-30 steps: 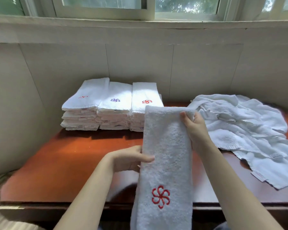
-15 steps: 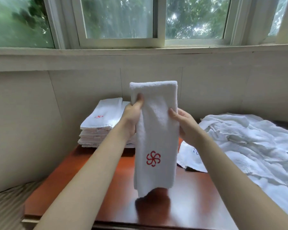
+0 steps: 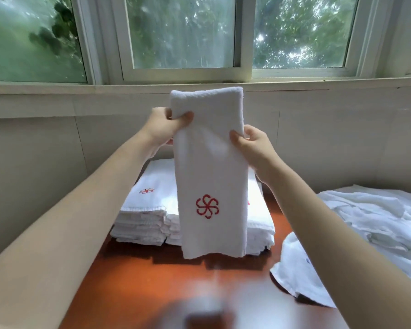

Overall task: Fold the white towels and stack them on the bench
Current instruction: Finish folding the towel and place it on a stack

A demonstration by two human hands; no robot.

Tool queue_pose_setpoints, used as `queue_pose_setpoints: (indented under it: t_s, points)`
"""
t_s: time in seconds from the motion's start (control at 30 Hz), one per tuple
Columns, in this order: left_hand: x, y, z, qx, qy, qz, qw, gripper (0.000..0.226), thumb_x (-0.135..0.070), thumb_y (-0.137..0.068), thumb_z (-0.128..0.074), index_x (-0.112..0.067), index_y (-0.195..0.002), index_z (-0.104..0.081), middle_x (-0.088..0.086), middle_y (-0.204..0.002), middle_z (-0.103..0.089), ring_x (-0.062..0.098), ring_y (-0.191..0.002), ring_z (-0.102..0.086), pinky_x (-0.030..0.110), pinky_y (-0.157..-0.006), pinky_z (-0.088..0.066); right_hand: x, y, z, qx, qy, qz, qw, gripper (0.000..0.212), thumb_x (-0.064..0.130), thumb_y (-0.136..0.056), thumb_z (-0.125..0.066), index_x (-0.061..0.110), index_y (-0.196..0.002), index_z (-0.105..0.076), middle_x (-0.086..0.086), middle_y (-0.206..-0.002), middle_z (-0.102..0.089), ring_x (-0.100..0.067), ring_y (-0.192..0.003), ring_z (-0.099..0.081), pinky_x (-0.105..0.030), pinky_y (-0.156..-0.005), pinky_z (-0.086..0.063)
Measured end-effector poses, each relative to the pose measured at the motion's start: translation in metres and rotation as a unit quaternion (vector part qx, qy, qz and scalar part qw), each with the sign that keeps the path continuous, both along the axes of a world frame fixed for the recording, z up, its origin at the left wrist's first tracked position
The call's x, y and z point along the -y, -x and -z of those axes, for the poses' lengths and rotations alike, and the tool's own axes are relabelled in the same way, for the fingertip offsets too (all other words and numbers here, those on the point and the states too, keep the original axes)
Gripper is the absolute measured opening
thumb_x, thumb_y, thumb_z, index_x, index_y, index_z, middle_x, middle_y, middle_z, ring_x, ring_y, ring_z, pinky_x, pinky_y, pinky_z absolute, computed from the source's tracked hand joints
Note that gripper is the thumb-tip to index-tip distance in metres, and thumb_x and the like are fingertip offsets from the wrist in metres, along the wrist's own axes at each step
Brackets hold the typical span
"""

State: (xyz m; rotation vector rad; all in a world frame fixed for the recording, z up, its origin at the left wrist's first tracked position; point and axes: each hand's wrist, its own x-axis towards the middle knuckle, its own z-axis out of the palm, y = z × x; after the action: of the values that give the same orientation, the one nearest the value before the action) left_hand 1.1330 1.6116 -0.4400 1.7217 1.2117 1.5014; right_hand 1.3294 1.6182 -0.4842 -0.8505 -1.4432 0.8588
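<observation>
A folded white towel [image 3: 211,172] with a red pinwheel emblem hangs upright in the air above the reddish-brown bench [image 3: 152,281]. My left hand [image 3: 166,125] pinches its left edge near the top. My right hand [image 3: 252,146] pinches its right edge a little lower. Behind the hanging towel, stacks of folded white towels [image 3: 145,210] sit at the back of the bench against the wall, partly hidden by it. A loose heap of unfolded white towels [image 3: 370,233] lies on the right side of the bench.
A pale wall and a window sill [image 3: 57,89] run right behind the bench. Bare bench surface shows in front of the stacks. A blurred dark shape [image 3: 204,317] sits at the bottom edge of the view.
Both hands have raised the towel from hanging over the bench's front edge to held high before the window. My left hand moved from mid-towel up to the top left edge.
</observation>
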Motion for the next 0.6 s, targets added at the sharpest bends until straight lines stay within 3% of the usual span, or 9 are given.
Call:
queue_pose_setpoints:
  t_s: [0.13,0.23,0.3,0.37,0.4,0.43,0.5,0.53,0.6]
  points:
    - [-0.073,0.014,-0.012,-0.015,-0.016,-0.035,0.999,0.017,-0.029,-0.089,-0.067,-0.013,-0.085,-0.062,0.002,-0.080,-0.062,0.013,-0.065,-0.056,0.021,-0.058,-0.043,-0.066,0.020,-0.008,-0.044,0.054,-0.030,0.997,0.012,0.013,-0.094,-0.057,0.002,-0.095,-0.058,-0.017,-0.088,-0.054,-0.026,-0.075,-0.054,-0.039,-0.069,-0.048]
    - [-0.150,0.022,0.003,-0.044,-0.006,-0.099,0.994,0.024,-0.032,-0.091,-0.063,-0.009,-0.086,-0.060,0.006,-0.077,-0.059,0.015,-0.060,-0.052,0.022,-0.056,-0.042,-0.144,0.040,0.001,-0.055,0.063,0.019,0.996,0.016,0.013,-0.092,-0.060,0.004,-0.080,-0.055,-0.012,-0.075,-0.050,-0.021,-0.067,-0.048,-0.034,-0.065,-0.040]
    - [-0.201,0.031,0.043,-0.027,0.066,-0.111,0.991,0.031,-0.034,-0.097,-0.052,-0.013,-0.075,-0.051,0.008,-0.069,-0.050,0.014,-0.049,-0.044,0.024,-0.050,-0.033,-0.200,0.051,0.032,-0.034,0.099,0.039,0.994,0.014,0.011,-0.092,-0.059,0.004,-0.080,-0.056,-0.011,-0.075,-0.052,-0.020,-0.064,-0.048,-0.033,-0.062,-0.040]
    - [-0.237,0.039,0.099,-0.030,0.210,-0.070,0.975,0.035,-0.034,-0.099,-0.047,-0.012,-0.073,-0.048,0.006,-0.057,-0.042,0.012,-0.041,-0.036,0.023,-0.049,-0.025,-0.241,0.054,0.086,0.028,0.195,0.034,0.980,0.013,0.006,-0.092,-0.056,0.005,-0.078,-0.055,-0.013,-0.076,-0.051,-0.019,-0.059,-0.047,-0.025,-0.050,-0.042]
    - [-0.249,0.040,0.128,-0.071,0.273,-0.052,0.958,0.028,-0.033,-0.099,-0.048,-0.009,-0.085,-0.052,0.006,-0.060,-0.047,0.012,-0.045,-0.039,0.024,-0.051,-0.028,-0.255,0.056,0.115,0.064,0.246,0.027,0.967,0.016,0.006,-0.092,-0.055,0.008,-0.076,-0.053,-0.010,-0.073,-0.051,-0.016,-0.056,-0.047,-0.018,-0.041,-0.040]
    - [-0.260,0.041,0.153,-0.132,0.313,-0.053,0.939,0.026,-0.032,-0.099,-0.049,-0.007,-0.105,-0.053,0.010,-0.076,-0.058,0.014,-0.056,-0.047,0.025,-0.056,-0.033,-0.265,0.058,0.138,0.082,0.277,0.019,0.957,0.016,0.006,-0.092,-0.056,0.010,-0.077,-0.051,-0.007,-0.070,-0.049,-0.012,-0.052,-0.049,-0.013,-0.034,-0.037]
    - [-0.276,0.039,0.180,-0.228,0.292,-0.099,0.923,0.047,-0.030,-0.098,-0.049,-0.004,-0.135,-0.038,0.014,-0.124,-0.056,0.021,-0.090,-0.055,0.023,-0.065,-0.040,-0.281,0.061,0.160,0.061,0.271,0.031,0.960,0.011,0.000,-0.090,-0.053,0.008,-0.087,-0.047,-0.006,-0.064,-0.041,-0.005,-0.038,-0.043,-0.012,-0.033,-0.030]
    - [-0.281,0.037,0.185,-0.223,0.254,-0.114,0.934,0.049,-0.026,-0.097,-0.049,-0.003,-0.138,-0.035,0.013,-0.132,-0.051,0.022,-0.099,-0.056,0.021,-0.066,-0.040,-0.288,0.062,0.163,0.051,0.261,0.038,0.963,0.012,-0.002,-0.089,-0.052,0.007,-0.090,-0.046,-0.006,-0.062,-0.039,-0.005,-0.035,-0.040,-0.014,-0.036,-0.029]
    - [-0.290,0.033,0.184,-0.190,0.208,-0.099,0.954,0.047,-0.016,-0.095,-0.051,-0.005,-0.138,-0.035,0.012,-0.132,-0.051,0.021,-0.097,-0.058,0.018,-0.066,-0.042,-0.292,0.063,0.159,0.065,0.262,0.041,0.962,0.011,-0.001,-0.090,-0.052,0.007,-0.096,-0.048,-0.005,-0.064,-0.043,-0.009,-0.041,-0.044,-0.017,-0.041,-0.035]
